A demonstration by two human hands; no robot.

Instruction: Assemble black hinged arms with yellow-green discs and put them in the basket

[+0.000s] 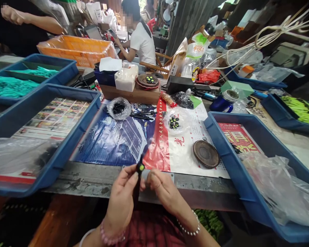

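Bench edge (92, 183) below; left hand (122, 195) holds black strip (139, 171), seemingly upright.

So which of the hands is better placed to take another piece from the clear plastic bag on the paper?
Right, probably. The right hand seems free, its fingers beside the black piece that the left hand pinches, and it lies a little closer to the clear plastic bag of black pieces with yellow-green dots.
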